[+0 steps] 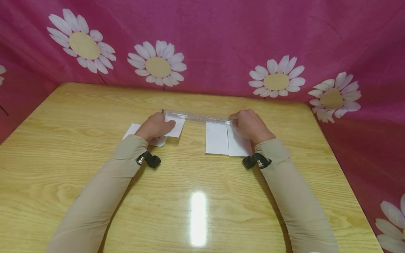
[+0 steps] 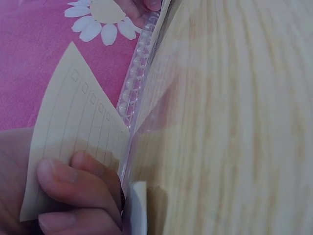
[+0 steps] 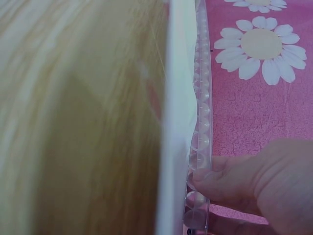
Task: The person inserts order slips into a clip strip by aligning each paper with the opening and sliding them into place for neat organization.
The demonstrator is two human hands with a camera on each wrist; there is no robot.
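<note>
A clear ruler-like plastic strip (image 1: 197, 117) with a row of round shapes spans between both hands near the table's far side. My left hand (image 1: 155, 125) pinches a small lined sheet (image 2: 80, 112) printed with little boxes, right at the strip's left end. At the other end, my right hand (image 1: 250, 123) grips the strip between thumb and fingers, the thumb (image 3: 208, 183) pressing its face. Two white sheets (image 1: 216, 138) lie side by side below the strip's right part, the right one partly hidden by that hand.
More white paper (image 1: 130, 130) lies under and left of my left hand. All of it is on a wood-grain table (image 1: 171, 196). A pink cloth (image 1: 215, 45) with white daisies hangs behind and beside it. Black camera straps (image 1: 148, 160) sit on both wrists.
</note>
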